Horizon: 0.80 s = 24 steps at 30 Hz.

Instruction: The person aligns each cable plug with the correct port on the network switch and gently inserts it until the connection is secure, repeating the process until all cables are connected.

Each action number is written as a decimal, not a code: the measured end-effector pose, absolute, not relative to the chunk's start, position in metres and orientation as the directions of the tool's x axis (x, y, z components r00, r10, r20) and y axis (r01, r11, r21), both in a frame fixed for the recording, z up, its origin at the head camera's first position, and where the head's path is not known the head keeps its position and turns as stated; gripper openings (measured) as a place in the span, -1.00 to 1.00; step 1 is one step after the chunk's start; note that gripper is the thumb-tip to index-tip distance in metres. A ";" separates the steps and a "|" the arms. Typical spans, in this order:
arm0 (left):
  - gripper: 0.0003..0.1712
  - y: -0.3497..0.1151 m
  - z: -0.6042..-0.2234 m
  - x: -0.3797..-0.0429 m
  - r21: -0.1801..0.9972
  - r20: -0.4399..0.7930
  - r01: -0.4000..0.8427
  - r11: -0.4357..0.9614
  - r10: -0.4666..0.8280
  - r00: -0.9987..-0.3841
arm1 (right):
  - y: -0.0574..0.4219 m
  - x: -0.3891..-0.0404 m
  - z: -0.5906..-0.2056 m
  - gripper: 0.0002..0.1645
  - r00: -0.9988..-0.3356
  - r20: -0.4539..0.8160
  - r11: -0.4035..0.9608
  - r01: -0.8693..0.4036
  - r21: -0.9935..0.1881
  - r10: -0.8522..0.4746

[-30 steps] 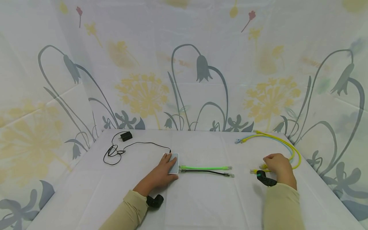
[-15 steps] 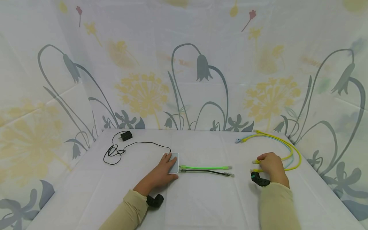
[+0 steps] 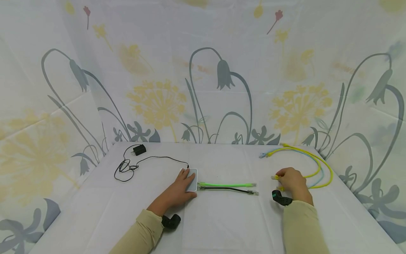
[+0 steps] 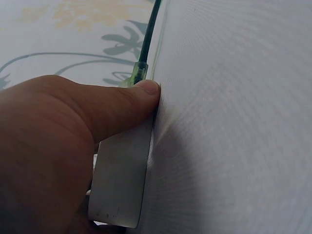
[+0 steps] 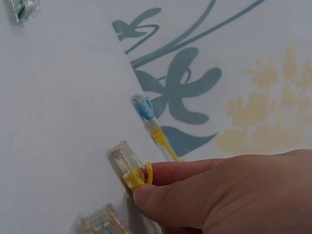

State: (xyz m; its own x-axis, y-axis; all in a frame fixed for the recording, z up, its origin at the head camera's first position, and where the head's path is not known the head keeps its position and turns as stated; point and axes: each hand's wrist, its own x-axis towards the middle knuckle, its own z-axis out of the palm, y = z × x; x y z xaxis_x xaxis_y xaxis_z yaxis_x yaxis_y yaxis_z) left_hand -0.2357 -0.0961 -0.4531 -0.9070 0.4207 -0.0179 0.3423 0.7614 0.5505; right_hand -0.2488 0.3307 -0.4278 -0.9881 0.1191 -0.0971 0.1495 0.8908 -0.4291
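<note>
My left hand (image 3: 177,188) holds a small white network box (image 3: 192,180), fingers spread over its top. In the left wrist view the thumb (image 4: 122,105) presses along its side, near a plug. A green Ethernet cable (image 3: 226,185) and a black Ethernet cable (image 3: 226,189) extend right from the box. Over on the right, my right hand (image 3: 292,181) pinches a yellow Ethernet cable (image 3: 312,175) just behind its clear plug (image 5: 126,163). Another clear plug (image 5: 105,222) lies close to it in the right wrist view, on a second yellow cable (image 3: 330,169).
A light blue cable (image 3: 322,173) curves alongside the yellow ones at the right, their far plugs towards the back. From the box a thin black cord (image 3: 163,157) runs to a black power adapter (image 3: 139,150) at the back left. A patterned sheet (image 3: 203,106) rises behind the table.
My right hand has shifted left along the table, drawing the pinched yellow plug with it. The left hand and the box have stayed in place.
</note>
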 end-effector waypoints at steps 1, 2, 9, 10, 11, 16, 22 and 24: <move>-0.14 -0.096 -0.453 -0.236 0.551 -0.016 0.343 0.761 0.421 -0.907 | 0.329 -0.250 -0.428 -0.67 -0.989 -0.092 0.894 0.145 -0.424 0.117; -0.14 -0.096 -0.453 -0.236 0.552 -0.016 0.343 0.760 0.421 -0.907 | 0.328 -0.250 -0.429 -0.67 -0.989 -0.088 0.895 0.142 -0.423 0.116; -0.14 -0.096 -0.452 -0.235 0.560 -0.015 0.346 0.753 0.426 -0.905 | 0.321 -0.256 -0.435 -0.65 -0.992 -0.065 0.900 0.129 -0.417 0.112; -0.14 -0.096 -0.452 -0.235 0.558 -0.016 0.346 0.754 0.427 -0.904 | 0.320 -0.256 -0.435 -0.64 -0.993 -0.057 0.902 0.120 -0.415 0.105; -0.14 -0.096 -0.452 -0.235 0.557 -0.017 0.346 0.755 0.427 -0.904 | 0.319 -0.256 -0.435 -0.63 -0.994 -0.051 0.902 0.112 -0.417 0.099; -0.14 -0.096 -0.451 -0.235 0.555 -0.026 0.338 0.760 0.423 -0.906 | 0.311 -0.257 -0.433 -0.61 -0.996 -0.042 0.895 0.086 -0.437 0.075; -0.14 -0.096 -0.452 -0.235 0.558 -0.028 0.333 0.760 0.418 -0.908 | 0.302 -0.257 -0.431 -0.64 -0.999 -0.015 0.884 0.047 -0.465 0.045; -0.14 -0.096 -0.452 -0.235 0.558 -0.027 0.333 0.760 0.418 -0.908 | 0.300 -0.257 -0.432 -0.66 -0.999 0.003 0.878 0.030 -0.478 0.036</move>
